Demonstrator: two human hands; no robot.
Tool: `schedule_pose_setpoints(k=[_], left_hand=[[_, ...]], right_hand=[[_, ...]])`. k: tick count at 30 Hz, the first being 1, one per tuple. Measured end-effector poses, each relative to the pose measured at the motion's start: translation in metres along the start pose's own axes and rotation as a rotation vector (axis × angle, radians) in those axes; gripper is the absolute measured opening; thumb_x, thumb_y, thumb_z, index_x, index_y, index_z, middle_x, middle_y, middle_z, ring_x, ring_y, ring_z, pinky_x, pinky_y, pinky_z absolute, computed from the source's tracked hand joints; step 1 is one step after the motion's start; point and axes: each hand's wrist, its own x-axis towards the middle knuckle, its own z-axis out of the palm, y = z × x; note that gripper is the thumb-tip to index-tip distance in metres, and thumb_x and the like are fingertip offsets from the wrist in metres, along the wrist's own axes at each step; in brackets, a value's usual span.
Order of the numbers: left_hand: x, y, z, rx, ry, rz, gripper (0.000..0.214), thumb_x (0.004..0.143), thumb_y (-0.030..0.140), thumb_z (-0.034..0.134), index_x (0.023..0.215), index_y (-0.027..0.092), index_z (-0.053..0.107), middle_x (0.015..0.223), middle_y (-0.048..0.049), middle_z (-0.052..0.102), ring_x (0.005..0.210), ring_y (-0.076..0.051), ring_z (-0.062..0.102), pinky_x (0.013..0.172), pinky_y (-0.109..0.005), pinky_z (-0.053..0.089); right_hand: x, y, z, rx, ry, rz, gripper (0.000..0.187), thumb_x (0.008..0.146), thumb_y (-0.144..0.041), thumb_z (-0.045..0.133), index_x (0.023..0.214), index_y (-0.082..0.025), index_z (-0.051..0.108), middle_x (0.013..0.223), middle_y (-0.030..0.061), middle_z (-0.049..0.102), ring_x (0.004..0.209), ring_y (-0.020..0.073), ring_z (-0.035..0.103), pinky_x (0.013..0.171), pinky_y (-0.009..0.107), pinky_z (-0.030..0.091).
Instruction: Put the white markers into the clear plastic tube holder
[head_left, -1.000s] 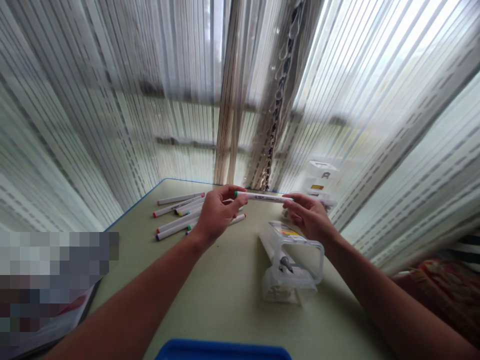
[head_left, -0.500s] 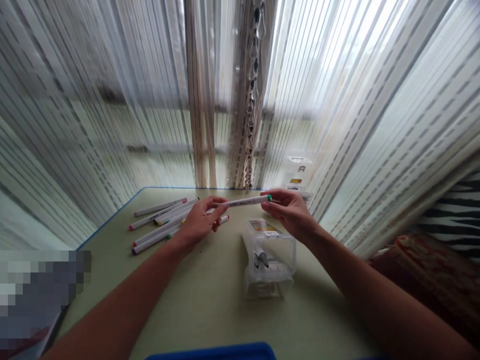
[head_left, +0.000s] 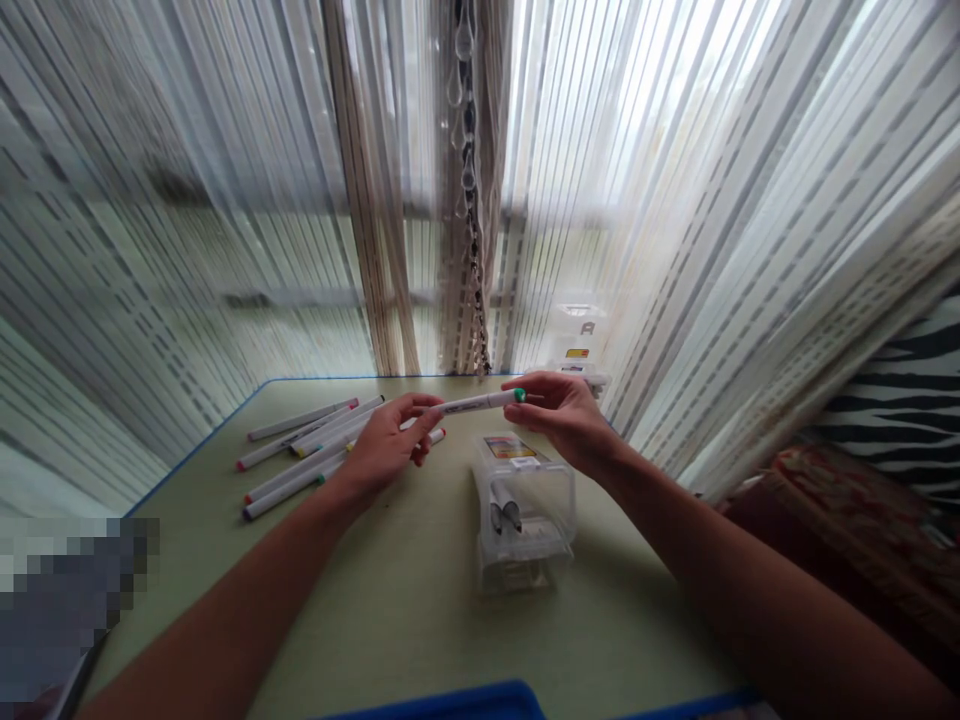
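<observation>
My left hand and my right hand hold one white marker between them, above the table. The marker has a green cap at its right end, pinched by my right fingers. My left fingertips grip its left end. Just below my right hand lies a clear plastic marker case with a couple of dark-tipped markers inside. Several loose white markers with coloured caps lie on the table left of my left hand.
The pale green table has a blue edge and stands against sheer striped curtains. A bead chain hangs at the centre. A white box sits behind my right hand. A blue object lies at the near edge.
The marker has been turned end for end: its green cap went from my left hand's side to my right. The view has shifted, so everything sits further left.
</observation>
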Motion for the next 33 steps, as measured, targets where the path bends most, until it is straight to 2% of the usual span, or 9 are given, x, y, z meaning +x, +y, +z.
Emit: schedule_pose_setpoints(k=[4,10,16,21,26,33], left_hand=[[0.001,-0.001,0.0,-0.007,0.012,0.001,0.043,0.077,0.048,0.073,0.104,0.016,0.066,0.065,0.0021,0.058,0.049,-0.009,0.05,0.045,-0.02,0.042],[-0.001,0.004,0.0,-0.01,0.065,0.044,0.041,0.077,0.046,0.073,0.102,0.014,0.065,0.06,0.0038,0.055,0.045,-0.007,0.046,0.044,-0.02,0.039],[-0.007,0.014,0.003,-0.039,0.127,0.133,0.039,0.077,0.044,0.074,0.097,0.012,0.066,0.054,0.0054,0.05,0.043,-0.007,0.043,0.042,-0.019,0.035],[-0.014,0.021,0.007,-0.052,0.119,0.192,0.036,0.072,0.04,0.079,0.094,0.013,0.068,0.062,0.0022,0.059,0.047,-0.006,0.046,0.043,-0.018,0.035],[-0.017,0.019,0.009,-0.058,0.076,0.233,0.034,0.071,0.038,0.08,0.092,0.014,0.067,0.075,-0.004,0.068,0.06,-0.013,0.061,0.051,-0.021,0.044],[-0.015,0.013,0.009,-0.03,0.048,0.265,0.031,0.076,0.038,0.076,0.094,0.014,0.071,0.07,-0.0027,0.065,0.059,-0.01,0.056,0.052,-0.02,0.043]], right_hand=[[0.001,0.002,-0.002,0.009,-0.003,-0.013,0.026,0.061,-0.019,0.089,0.085,-0.022,0.078,0.071,-0.0009,0.071,0.057,0.0073,0.059,0.052,0.02,0.047],[0.007,0.009,-0.01,-0.027,0.057,-0.05,0.024,0.067,-0.025,0.085,0.089,-0.019,0.077,0.062,-0.0028,0.062,0.046,0.004,0.038,0.041,0.02,0.026],[0.013,0.02,-0.019,-0.039,0.108,-0.009,0.024,0.068,-0.028,0.084,0.088,-0.018,0.076,0.064,-0.0014,0.063,0.044,0.0041,0.038,0.041,0.021,0.024],[0.014,0.027,-0.022,-0.057,0.112,0.04,0.027,0.065,-0.029,0.086,0.087,-0.017,0.075,0.064,-0.0012,0.063,0.044,0.0039,0.038,0.04,0.021,0.023],[0.013,0.031,-0.023,-0.075,0.098,0.067,0.028,0.063,-0.029,0.088,0.085,-0.017,0.074,0.059,-0.0031,0.058,0.044,0.0042,0.039,0.041,0.02,0.023],[0.012,0.031,-0.021,-0.085,0.091,0.062,0.027,0.063,-0.03,0.089,0.083,-0.018,0.075,0.057,-0.0025,0.059,0.041,0.0042,0.038,0.039,0.021,0.021]])
